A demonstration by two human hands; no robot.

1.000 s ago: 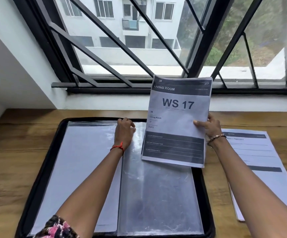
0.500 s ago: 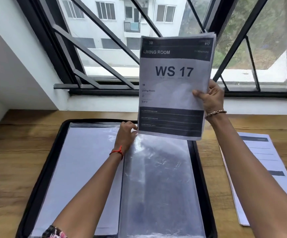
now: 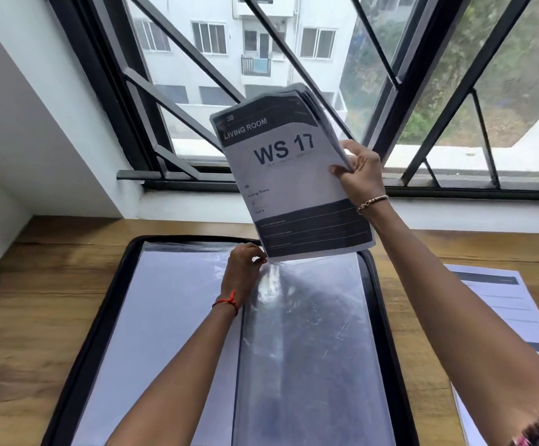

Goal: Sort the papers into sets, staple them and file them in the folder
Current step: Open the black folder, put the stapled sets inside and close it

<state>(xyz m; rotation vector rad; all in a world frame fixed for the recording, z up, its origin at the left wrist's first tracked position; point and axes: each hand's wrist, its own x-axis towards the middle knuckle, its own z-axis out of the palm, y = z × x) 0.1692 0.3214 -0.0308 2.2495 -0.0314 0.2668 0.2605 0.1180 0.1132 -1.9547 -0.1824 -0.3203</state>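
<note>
Wooden desk (image 3: 36,317), filing step: gripping papers (image 3: 287,175) in right hand (image 3: 361,175), pinching sleeve (image 3: 310,333) mouth with left hand (image 3: 244,268) (next: slide in).

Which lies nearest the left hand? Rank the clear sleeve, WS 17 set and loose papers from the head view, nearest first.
1. clear sleeve: top edge in the grip of the left hand, right side of the folder.
2. WS 17 set: held up in the right hand, lower corner beside the left hand.
3. loose papers: flat on the table, far right.
</note>
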